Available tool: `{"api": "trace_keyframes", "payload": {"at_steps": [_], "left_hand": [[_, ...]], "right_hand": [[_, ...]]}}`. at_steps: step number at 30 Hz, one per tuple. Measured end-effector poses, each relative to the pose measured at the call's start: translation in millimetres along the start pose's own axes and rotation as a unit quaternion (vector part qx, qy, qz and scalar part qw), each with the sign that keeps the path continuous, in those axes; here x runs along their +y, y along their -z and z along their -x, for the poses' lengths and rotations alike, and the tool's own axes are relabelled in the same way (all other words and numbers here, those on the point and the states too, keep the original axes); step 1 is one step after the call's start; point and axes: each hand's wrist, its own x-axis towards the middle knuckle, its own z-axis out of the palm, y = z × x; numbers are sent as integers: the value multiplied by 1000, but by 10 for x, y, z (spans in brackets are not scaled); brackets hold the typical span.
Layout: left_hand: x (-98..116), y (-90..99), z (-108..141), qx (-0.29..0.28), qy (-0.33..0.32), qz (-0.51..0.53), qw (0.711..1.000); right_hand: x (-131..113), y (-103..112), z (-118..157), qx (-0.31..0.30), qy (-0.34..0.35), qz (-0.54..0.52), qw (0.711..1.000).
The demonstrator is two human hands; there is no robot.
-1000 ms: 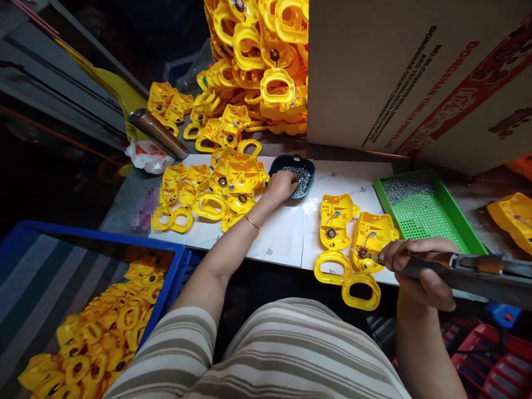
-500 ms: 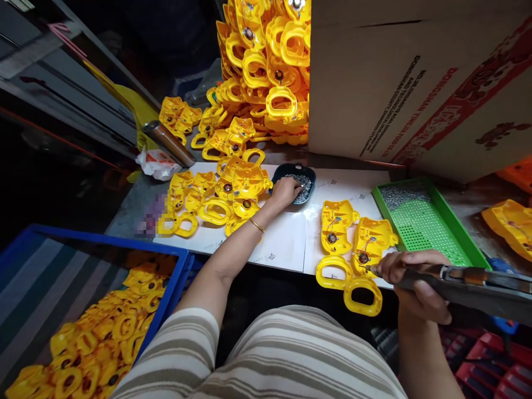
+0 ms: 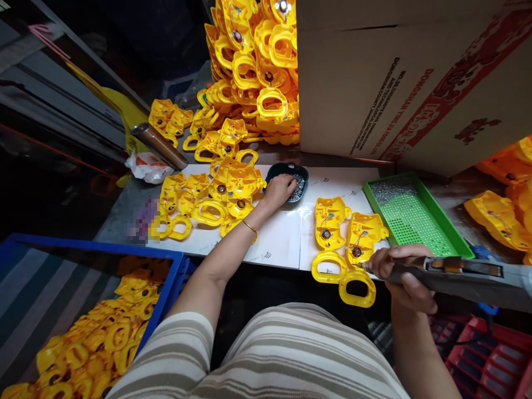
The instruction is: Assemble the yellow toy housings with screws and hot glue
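Observation:
My left hand (image 3: 280, 190) reaches into a dark bowl (image 3: 305, 188) of small metal screws, its fingers bent down and pressed together among them; what they pinch is too small to make out. My right hand (image 3: 405, 274) is wrapped round a grey power screwdriver (image 3: 469, 281), whose tip points left at the lower part of a yellow plastic shell (image 3: 362, 235). Beside that lies another yellow shell (image 3: 330, 224). Both have a loop handle toward me and a round speaker with wires inside. Several more yellow shells (image 3: 239, 183) lie left of the bowl.
A green perforated tray (image 3: 440, 216) with screws is at the right, beneath a large cardboard box (image 3: 374, 83). Yellow shells (image 3: 249, 66) are piled at the back. A blue crate (image 3: 170, 288) of shells stands lower left. A metal cylinder (image 3: 160, 145) lies by a plastic bag (image 3: 148, 167).
The camera view has shifted slightly, so the scene sits further left. My left hand remains at the bowl, and my right hand still holds the screwdriver at the same shell.

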Motion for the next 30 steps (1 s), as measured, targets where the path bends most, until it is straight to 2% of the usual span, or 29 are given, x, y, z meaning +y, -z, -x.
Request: {"api": "trace_keyframes", "payload": {"at_steps": [3, 5, 8, 10, 13, 16, 23, 30], "left_hand": [[29, 53, 107, 44, -11, 42, 998], [99, 66, 283, 65, -15, 61, 996], [268, 2, 709, 110, -46, 128, 984], [390, -94, 1040, 133, -96, 186, 969], [545, -256, 1463, 110, -175, 238, 949], [647, -381, 1708, 97, -217, 257, 937], [697, -456, 1823, 44, -227, 241, 943], [673, -460, 1812, 40, -226, 232, 945]], "right_hand": [[-3, -3, 13, 3, -1, -5, 1000], [-3, -23, 19, 5, -4, -10, 1000], [-3, -84, 13, 10, -3, -14, 1000], [-7, -141, -2, 16, 5, -15, 1000], [-17, -240, -31, 25, 13, -17, 999], [-28, -354, -60, 20, 25, -31, 999], [-40, -538, -94, 4, 23, -24, 999], [55, -382, -80, -38, -17, -41, 998]]}}
